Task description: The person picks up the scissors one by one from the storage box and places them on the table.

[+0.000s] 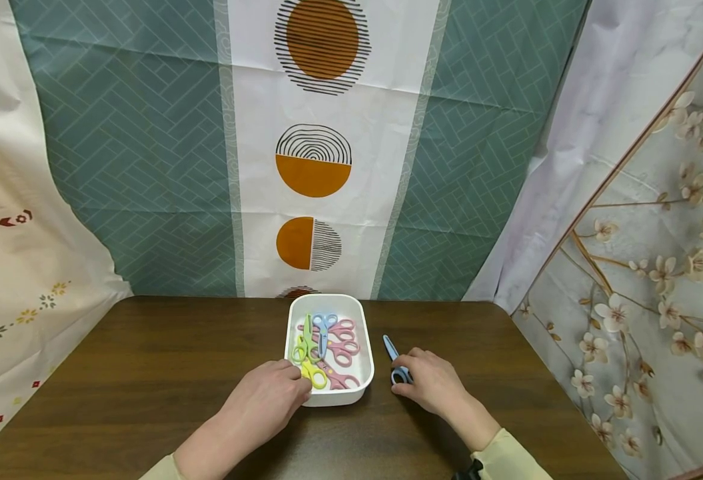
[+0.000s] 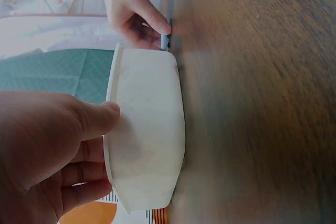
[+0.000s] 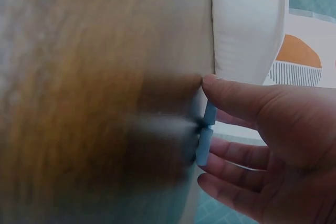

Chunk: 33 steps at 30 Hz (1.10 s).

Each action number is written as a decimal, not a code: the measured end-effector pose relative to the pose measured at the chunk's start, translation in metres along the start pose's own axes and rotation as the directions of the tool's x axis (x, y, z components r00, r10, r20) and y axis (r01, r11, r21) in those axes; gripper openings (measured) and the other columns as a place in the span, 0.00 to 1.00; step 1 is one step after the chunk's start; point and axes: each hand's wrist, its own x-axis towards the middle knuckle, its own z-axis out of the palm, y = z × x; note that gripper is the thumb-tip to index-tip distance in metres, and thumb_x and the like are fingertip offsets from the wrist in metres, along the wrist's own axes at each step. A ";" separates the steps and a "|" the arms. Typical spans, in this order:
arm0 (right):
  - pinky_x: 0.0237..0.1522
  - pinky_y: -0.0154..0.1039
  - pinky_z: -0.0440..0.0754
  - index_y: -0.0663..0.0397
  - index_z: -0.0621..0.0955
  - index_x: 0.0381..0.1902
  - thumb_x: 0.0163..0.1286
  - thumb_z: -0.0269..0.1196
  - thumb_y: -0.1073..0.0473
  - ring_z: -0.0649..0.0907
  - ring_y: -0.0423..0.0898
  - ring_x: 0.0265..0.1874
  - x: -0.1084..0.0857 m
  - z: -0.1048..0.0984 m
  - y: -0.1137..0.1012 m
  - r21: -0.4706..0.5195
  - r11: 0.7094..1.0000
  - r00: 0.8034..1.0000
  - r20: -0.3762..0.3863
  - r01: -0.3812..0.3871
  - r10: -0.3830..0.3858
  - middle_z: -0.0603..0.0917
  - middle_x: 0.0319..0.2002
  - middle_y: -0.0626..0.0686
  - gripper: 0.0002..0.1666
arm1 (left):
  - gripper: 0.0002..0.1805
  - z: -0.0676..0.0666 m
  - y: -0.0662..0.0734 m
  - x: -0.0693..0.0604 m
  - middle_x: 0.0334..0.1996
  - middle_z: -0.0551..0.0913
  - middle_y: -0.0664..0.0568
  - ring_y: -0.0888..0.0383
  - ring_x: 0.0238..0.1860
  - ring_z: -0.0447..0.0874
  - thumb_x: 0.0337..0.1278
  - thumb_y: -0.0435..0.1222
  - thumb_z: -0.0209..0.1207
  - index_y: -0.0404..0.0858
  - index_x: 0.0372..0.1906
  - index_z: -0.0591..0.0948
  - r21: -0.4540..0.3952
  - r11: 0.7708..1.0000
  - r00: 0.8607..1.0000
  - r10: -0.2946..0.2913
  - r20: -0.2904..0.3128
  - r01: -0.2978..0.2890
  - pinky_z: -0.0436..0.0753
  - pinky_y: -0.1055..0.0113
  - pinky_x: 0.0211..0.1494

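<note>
My left hand pinches the near-left rim of a white plastic bin. In the left wrist view the thumb lies against its outer wall, and the other fingers pass behind the rim. Inside lie several pairs of scissors: green scissors, yellow scissors, light-blue scissors and pink ones. To the right of the bin, blue scissors lie flat on the table, blade pointing away. My right hand holds their handles between thumb and curved fingers; part of the handles is hidden.
The dark wooden table stretches out on both sides of the bin. A patterned cloth hangs along its back edge. Floral curtains border the right side, and a cream cloth borders the left.
</note>
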 end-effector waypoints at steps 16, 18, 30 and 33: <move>0.45 0.55 0.87 0.52 0.89 0.59 0.66 0.82 0.48 0.85 0.53 0.50 -0.012 0.001 -0.005 -0.023 0.999 1.000 0.005 0.023 -0.023 0.86 0.53 0.53 0.27 | 0.17 0.001 0.002 -0.003 0.23 0.79 0.61 0.58 0.32 0.80 0.58 0.37 0.79 0.51 0.24 0.80 -0.003 1.000 1.000 -0.008 0.015 0.008 0.78 0.65 0.36; 0.49 0.56 0.88 0.54 0.88 0.61 0.67 0.81 0.48 0.86 0.55 0.54 -0.016 -0.002 -0.008 -0.037 0.999 0.999 -0.002 0.037 -0.037 0.87 0.56 0.55 0.29 | 0.17 0.001 0.001 -0.002 0.23 0.79 0.61 0.58 0.32 0.80 0.58 0.37 0.79 0.50 0.24 0.80 -0.003 1.000 1.000 -0.005 0.014 0.005 0.78 0.65 0.37; 0.70 0.64 0.78 0.59 0.81 0.73 0.72 0.76 0.41 0.76 0.64 0.76 -0.031 -0.018 -0.018 0.018 0.999 0.983 0.183 0.027 -0.030 0.78 0.75 0.62 0.41 | 0.14 -0.002 0.001 0.001 0.25 0.81 0.61 0.58 0.32 0.80 0.59 0.37 0.79 0.50 0.27 0.83 -0.017 1.000 0.998 -0.024 0.050 0.025 0.78 0.65 0.37; 0.71 0.64 0.76 0.59 0.80 0.75 0.72 0.75 0.39 0.74 0.64 0.77 -0.033 -0.018 -0.018 0.038 0.999 0.977 0.212 0.028 -0.036 0.77 0.77 0.62 0.43 | 0.15 -0.002 0.001 0.002 0.25 0.81 0.61 0.58 0.32 0.80 0.59 0.36 0.79 0.50 0.26 0.82 -0.017 1.000 0.999 -0.020 0.045 0.021 0.78 0.65 0.37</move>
